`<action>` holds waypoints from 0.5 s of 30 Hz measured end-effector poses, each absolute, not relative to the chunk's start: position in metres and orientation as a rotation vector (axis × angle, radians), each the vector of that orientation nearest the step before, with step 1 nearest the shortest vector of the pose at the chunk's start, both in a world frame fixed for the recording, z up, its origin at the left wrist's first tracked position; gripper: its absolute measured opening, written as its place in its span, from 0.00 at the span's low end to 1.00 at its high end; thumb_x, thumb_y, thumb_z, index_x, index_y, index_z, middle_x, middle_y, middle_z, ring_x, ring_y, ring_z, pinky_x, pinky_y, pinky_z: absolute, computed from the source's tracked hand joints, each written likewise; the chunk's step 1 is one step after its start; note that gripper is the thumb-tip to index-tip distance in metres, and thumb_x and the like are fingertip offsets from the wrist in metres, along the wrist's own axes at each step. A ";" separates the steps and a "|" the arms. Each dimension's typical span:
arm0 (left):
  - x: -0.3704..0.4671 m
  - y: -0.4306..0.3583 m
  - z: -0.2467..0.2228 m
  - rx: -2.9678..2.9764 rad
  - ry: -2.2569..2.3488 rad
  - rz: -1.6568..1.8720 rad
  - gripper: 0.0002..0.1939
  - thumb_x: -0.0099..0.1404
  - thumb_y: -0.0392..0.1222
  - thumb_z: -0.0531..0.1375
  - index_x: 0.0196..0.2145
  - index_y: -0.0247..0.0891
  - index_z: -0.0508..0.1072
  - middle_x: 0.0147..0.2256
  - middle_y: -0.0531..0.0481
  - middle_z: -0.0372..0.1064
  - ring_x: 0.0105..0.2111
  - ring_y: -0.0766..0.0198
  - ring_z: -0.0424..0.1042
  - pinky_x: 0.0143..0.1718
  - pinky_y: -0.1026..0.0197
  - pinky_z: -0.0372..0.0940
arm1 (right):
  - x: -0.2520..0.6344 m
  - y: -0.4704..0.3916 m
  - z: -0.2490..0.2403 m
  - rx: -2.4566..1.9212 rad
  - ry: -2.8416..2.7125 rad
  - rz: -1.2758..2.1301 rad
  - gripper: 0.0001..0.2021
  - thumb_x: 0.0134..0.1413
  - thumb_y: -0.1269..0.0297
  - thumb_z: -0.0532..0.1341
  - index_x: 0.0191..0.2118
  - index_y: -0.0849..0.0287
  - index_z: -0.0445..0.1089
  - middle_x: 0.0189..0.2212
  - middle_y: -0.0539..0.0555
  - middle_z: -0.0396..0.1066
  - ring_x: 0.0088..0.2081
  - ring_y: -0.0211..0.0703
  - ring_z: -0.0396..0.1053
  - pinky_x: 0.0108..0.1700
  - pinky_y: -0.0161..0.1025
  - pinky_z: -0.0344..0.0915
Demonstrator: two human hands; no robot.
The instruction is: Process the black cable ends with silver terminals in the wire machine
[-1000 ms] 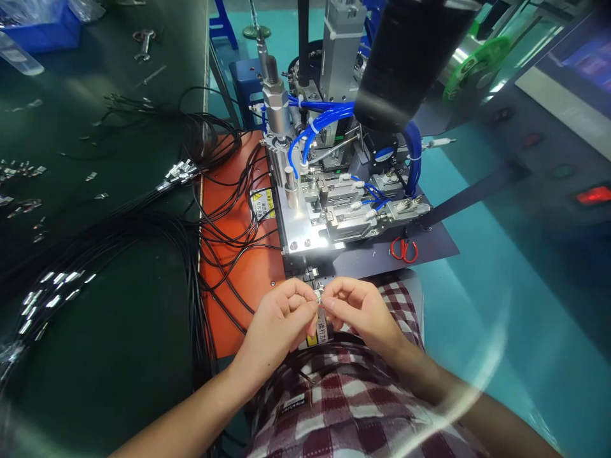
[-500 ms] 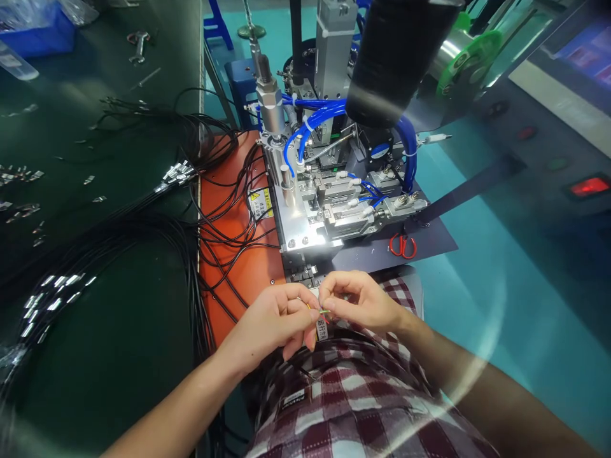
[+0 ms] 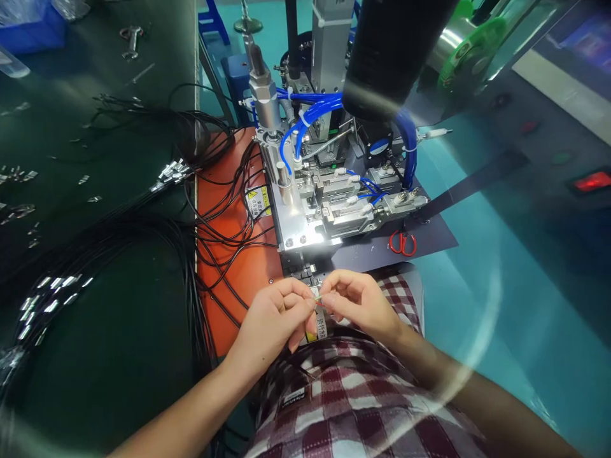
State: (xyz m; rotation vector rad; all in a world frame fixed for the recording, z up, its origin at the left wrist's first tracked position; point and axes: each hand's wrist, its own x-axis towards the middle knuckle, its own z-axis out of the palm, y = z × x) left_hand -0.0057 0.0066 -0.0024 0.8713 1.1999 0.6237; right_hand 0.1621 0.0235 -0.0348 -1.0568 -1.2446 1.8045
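Thumb and finger of my left hand (image 3: 281, 312) pinch thin coloured wires (image 3: 318, 299), of which a green and a red strand show. From the other side my right hand (image 3: 358, 304) closes thumb and fingertip on the same strands, so the two hands nearly meet. Most of the wires' length is hidden by the fingers. Both hands are above my lap, just in front of the metal machine (image 3: 310, 222). Under them shows a label with a yellow patch and printed characters (image 3: 321, 326).
Black cables (image 3: 229, 216) run across the orange base plate (image 3: 219, 312) to the dark table on the left. Bundles with shiny metal ends (image 3: 174, 172) lie there, near a wrench (image 3: 132, 43) and a blue bin (image 3: 33, 32). Red-handled scissors (image 3: 402, 243) rest right of the machine.
My fingertips have moved slightly up and left with the wires. The strands have turned between them, and less of the wire shows. The view has shifted a little.
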 end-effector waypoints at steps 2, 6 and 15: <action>-0.005 0.006 -0.003 0.883 1.207 0.635 0.08 0.63 0.42 0.58 0.30 0.35 0.66 0.18 0.55 0.69 0.12 0.76 0.57 0.14 0.73 0.50 | 0.160 0.022 -0.035 -1.097 -1.258 1.765 0.08 0.49 0.63 0.64 0.29 0.61 0.68 0.21 0.47 0.64 0.21 0.32 0.60 0.23 0.31 0.60; -0.004 0.003 -0.003 0.878 1.222 0.686 0.08 0.63 0.43 0.58 0.31 0.36 0.66 0.18 0.56 0.68 0.12 0.76 0.56 0.14 0.73 0.51 | 0.156 0.022 -0.034 -1.114 -1.222 1.759 0.08 0.49 0.63 0.64 0.29 0.62 0.68 0.20 0.46 0.63 0.21 0.31 0.59 0.23 0.31 0.59; -0.001 0.001 -0.005 0.901 1.216 0.751 0.09 0.63 0.45 0.57 0.33 0.36 0.64 0.19 0.57 0.67 0.14 0.75 0.56 0.15 0.72 0.52 | 0.150 0.020 -0.032 -1.097 -1.075 1.813 0.10 0.48 0.61 0.64 0.28 0.62 0.66 0.17 0.44 0.62 0.17 0.29 0.59 0.20 0.29 0.55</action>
